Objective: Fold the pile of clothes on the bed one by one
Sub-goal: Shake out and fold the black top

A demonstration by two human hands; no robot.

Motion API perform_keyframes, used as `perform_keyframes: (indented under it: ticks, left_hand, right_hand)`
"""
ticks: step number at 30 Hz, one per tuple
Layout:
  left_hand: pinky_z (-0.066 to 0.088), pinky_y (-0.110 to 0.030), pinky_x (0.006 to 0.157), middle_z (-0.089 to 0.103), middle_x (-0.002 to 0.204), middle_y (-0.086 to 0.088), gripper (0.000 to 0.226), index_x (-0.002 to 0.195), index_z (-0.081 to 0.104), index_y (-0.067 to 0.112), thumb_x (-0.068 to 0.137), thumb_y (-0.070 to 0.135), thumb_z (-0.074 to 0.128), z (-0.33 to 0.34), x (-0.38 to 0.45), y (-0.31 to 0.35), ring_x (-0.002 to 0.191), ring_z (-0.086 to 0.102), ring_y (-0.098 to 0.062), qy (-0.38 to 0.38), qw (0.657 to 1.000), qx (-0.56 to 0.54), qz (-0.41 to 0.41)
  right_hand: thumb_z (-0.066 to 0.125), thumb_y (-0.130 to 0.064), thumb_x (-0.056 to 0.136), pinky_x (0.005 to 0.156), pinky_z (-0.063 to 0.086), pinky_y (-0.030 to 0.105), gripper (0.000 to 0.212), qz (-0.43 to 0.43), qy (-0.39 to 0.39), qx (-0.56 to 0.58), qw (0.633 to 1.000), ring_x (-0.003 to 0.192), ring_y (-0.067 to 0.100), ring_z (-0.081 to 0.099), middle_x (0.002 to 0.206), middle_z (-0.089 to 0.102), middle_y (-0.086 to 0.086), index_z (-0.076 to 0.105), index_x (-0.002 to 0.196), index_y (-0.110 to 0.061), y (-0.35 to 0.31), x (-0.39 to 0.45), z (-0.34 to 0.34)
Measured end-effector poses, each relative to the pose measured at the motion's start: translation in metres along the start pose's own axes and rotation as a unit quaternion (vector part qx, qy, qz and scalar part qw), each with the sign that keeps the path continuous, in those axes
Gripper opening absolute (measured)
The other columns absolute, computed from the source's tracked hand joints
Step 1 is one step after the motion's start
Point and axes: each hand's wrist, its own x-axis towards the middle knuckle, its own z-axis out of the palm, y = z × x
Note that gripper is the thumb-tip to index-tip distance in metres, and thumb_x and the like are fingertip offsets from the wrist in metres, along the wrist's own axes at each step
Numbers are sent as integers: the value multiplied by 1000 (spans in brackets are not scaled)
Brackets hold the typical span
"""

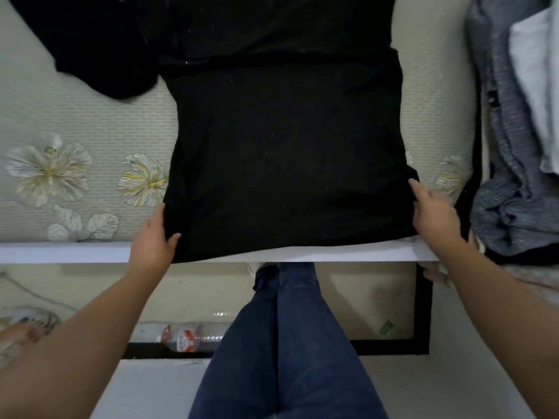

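Black garment [287, 152] spread flat on the bed [75, 116].
Left hand [154, 237] at 7 o'clock and right hand [432, 210] at 4 o'clock pinch its near corners, fingers closed on cloth.

We see open bed [75, 116] surface left of the black garment [287, 161], clear from the flowered print up to the loose black sleeve [99, 55] lying across the far left. On the right only a narrow strip of mattress shows between the garment's edge and the heap of grey and white clothes [514, 131], which blocks that side.
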Motion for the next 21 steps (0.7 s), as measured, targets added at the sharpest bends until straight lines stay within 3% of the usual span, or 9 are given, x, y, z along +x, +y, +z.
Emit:
perform_keyframes:
  ticks: [3,5,7,10,13,15,18,19,21]
  left_hand:
    - [43,-47,81,40,118,-26,58,141,30,18,88,7,52,13,-6,10,96,51,-43,-5,998,61,0]
    - [43,-42,73,39,116,-22,45,131,45,19,88,6,50,22,-13,13,87,52,-41,-4,993,112,30]
    - [41,-40,65,40,111,-21,24,110,54,10,87,14,55,24,-21,12,81,51,-39,-4,988,143,53]
    - [45,-40,70,41,115,-18,51,107,50,7,80,48,61,19,-29,3,94,50,-35,-47,967,235,88]
    - [44,-30,80,32,128,-12,74,126,35,15,74,63,57,10,-31,0,111,40,-25,-78,910,387,129]
    - [43,-30,75,33,127,-12,59,126,36,14,81,47,57,6,-30,3,110,39,-26,-63,904,404,128]
    - [40,-38,59,44,111,-23,29,111,54,5,82,10,56,-6,-25,8,96,45,-35,-6,924,358,133]
    - [41,-39,55,48,103,-26,25,101,59,2,76,1,60,-11,-23,8,89,48,-38,11,926,342,156]
    - [43,-38,42,53,81,-29,23,79,64,-3,59,-13,67,-23,-21,9,67,53,-41,38,922,320,216]
  right_hand:
    - [48,7,83,82,40,43,67,29,-13,-39,999,96,41,50,122,41,23,29,143,-17,-10,-7,17]
    - [53,11,77,89,37,45,66,29,9,-73,997,108,42,46,131,37,25,38,137,-10,-10,-16,23]
    - [50,15,71,91,37,50,48,-75,92,-110,987,114,45,47,133,42,30,55,118,1,-9,-27,28]
    - [42,-11,74,86,45,51,35,-298,162,-234,911,95,36,66,111,64,24,71,89,0,-2,-39,36]
    - [75,-39,64,89,45,51,48,-358,60,-307,880,101,28,65,114,66,13,71,103,-10,-9,-47,49]
    - [80,-42,60,95,42,51,76,-290,-7,-348,891,119,26,54,131,54,12,53,126,-16,-23,-46,59]
    - [45,-28,93,111,13,53,74,-242,-5,-359,902,142,30,8,155,4,14,-6,143,-12,-31,-33,74]
    - [47,-24,93,110,16,54,74,-241,-6,-347,906,142,32,9,154,4,16,-6,143,-10,-32,-33,74]
    - [76,-17,68,96,38,57,82,-239,-24,-337,910,128,37,41,141,39,23,32,136,-2,-33,-34,68]
